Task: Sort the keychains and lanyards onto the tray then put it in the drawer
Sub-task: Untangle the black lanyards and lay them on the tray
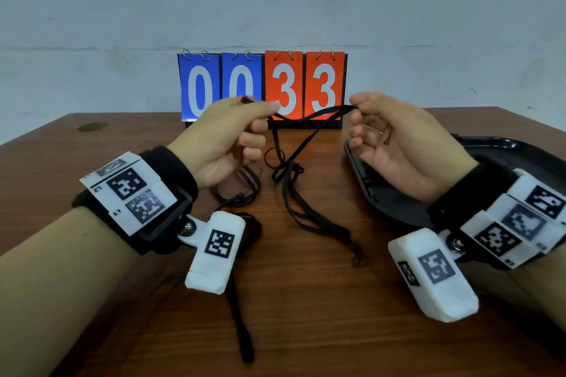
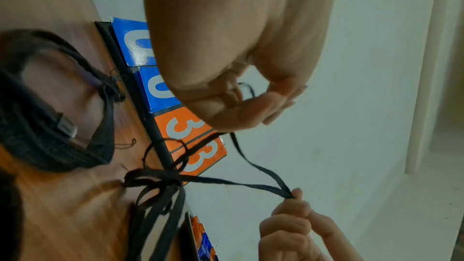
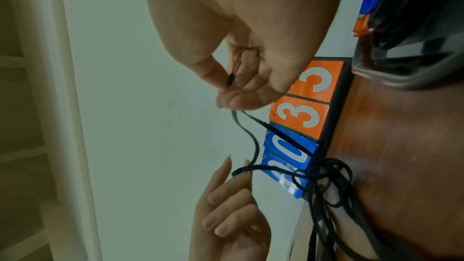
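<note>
**benchrat:** ok so biggest thing first, what's the surface?

**knotty_k:** Brown wood-grain table (image 1: pixel 306 300), smooth, bit of sheen. On its right side sits a black tray (image 1: pixel 505 153), glossy plastic with a raised rounded rim, mostly hidden under the right wrist. At the back edge there's a flip scoreboard (image 1: pixel 263 89), flat cards on wire rings, two blue and two orange, reading 0033.

**benchrat:** and the lanyard itself?

**knotty_k:** Black lanyard (image 1: pixel 306 144), thin flat woven strap, matte. It's lifted above the middle of the table, stretched between both hands, then it drops into a tangled knot with loops and trails down onto the wood toward the near edge. Another wider ribbed black strap (image 2: pixel 50 142) lies flat on the table under the left wrist, with a small silvery metal clip on it.

**benchrat:** grips?

**knotty_k:** Left hand (image 1: pixel 226 138) pinches one end of the strap between thumb and forefinger, other fingers curled in. Right hand (image 1: pixel 395 144) pinches the other bit at thumb and fingertip, same deal, and there's a fine dark cord loop (image 3: pixel 244 55) sitting inside its palm. Both hands are raised off the table, right one hovering over the tray's left rim.
</note>
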Demonstrator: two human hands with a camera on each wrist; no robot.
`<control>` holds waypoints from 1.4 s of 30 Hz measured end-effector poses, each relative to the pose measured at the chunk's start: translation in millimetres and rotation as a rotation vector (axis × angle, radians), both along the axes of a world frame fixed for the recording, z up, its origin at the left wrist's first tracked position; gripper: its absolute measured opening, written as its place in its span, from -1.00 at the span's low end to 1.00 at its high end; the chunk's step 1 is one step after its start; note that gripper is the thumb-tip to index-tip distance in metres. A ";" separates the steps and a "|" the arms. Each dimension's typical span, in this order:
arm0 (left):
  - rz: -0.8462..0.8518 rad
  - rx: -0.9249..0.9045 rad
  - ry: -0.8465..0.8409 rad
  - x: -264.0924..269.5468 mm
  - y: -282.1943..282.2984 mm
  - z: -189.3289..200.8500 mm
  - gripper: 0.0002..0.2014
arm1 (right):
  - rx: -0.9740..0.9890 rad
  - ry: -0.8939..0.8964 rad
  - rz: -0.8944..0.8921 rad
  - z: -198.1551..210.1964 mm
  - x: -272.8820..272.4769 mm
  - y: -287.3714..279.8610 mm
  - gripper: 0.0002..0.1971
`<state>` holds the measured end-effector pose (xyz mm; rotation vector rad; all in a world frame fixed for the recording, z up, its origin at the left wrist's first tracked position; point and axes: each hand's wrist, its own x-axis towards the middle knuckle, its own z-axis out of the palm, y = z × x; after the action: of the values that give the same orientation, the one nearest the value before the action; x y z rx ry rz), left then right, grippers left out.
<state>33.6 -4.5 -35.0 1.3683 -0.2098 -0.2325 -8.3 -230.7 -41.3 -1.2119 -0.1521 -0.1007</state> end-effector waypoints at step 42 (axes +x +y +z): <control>-0.489 0.305 -0.154 -22.6 -9.2 -3.3 -0.78 | -0.414 -0.083 0.262 -6.3 -3.2 -2.4 -0.81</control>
<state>11.0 -13.7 -38.3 1.6242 -0.6616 -0.5866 -11.4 -233.1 -47.6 -1.5886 -0.4183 0.1155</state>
